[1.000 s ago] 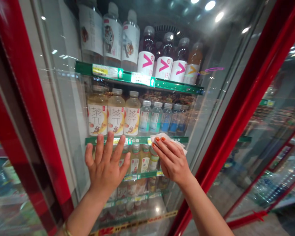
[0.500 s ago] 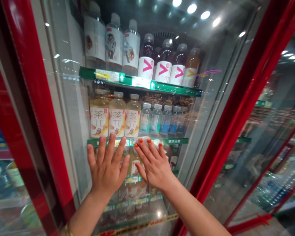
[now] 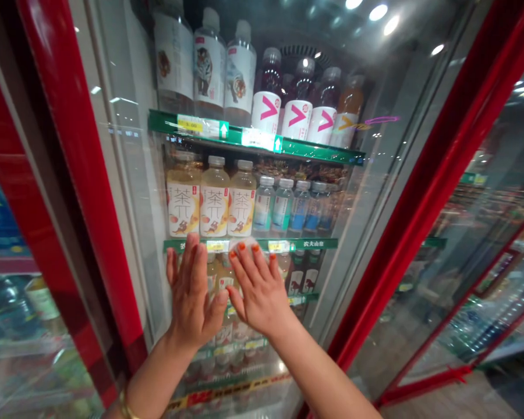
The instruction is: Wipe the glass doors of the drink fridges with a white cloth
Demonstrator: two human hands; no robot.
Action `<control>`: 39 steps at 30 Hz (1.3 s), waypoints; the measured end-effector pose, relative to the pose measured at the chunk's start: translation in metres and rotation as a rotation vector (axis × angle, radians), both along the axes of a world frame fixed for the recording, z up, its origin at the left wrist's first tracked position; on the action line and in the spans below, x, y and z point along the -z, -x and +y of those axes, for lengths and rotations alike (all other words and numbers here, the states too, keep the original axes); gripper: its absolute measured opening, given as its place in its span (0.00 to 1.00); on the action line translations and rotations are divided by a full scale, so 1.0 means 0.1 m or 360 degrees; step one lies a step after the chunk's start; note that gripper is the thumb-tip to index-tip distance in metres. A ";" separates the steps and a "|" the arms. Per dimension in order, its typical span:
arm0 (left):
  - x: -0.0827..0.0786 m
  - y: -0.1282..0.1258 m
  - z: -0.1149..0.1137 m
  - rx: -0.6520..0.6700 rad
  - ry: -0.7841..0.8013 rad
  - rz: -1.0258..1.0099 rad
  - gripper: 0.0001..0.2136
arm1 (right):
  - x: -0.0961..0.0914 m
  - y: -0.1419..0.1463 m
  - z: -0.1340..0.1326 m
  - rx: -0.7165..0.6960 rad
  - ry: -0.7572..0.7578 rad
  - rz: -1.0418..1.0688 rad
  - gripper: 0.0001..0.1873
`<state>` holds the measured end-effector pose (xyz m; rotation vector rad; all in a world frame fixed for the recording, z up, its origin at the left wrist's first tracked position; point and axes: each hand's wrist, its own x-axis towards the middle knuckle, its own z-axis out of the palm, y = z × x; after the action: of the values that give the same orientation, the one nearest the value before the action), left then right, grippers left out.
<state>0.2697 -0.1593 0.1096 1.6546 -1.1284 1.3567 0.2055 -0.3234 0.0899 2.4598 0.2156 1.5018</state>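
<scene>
Red-framed cooler door [image 3: 133, 221]: what's on the glass?

Left hand [image 3: 193, 291] lies open, flat, holding nothing. Right hand [image 3: 258, 294], fingers spread, presses what looks like a tissue [image 3: 245, 242] to the pane: soft, light, best kept flat under the fingers.

Any writing?

茶π bottles [image 3: 183, 209]; 农夫山泉 on the shelf strip [image 3: 313, 244].

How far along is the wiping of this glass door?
No part clearly looks finished, because glare hides any clean patch on the glass door. In hand: the right hand presses a white cloth on the glass, with the left hand flat beside it. Left: probably the higher glass and the red frame.
</scene>
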 end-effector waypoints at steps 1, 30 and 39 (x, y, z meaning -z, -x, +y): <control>0.00 0.00 0.02 0.0035 0.0000 0.0015 0.35 | -0.18 -0.02 -0.07 0.0069 -0.0092 -0.0040 0.42; 0.41 -0.25 0.40 -0.0028 0.0275 0.0065 0.38 | -0.72 -0.30 0.41 0.0032 -0.0119 -0.0163 0.43; 0.45 -0.29 0.42 0.0179 0.0345 0.0041 0.39 | -0.19 -0.36 0.87 -0.0170 0.0390 0.0091 0.35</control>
<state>0.2987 -0.1169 0.0649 1.4282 -1.0057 1.3316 0.2414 -0.2366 0.1084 2.3284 0.5171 1.3553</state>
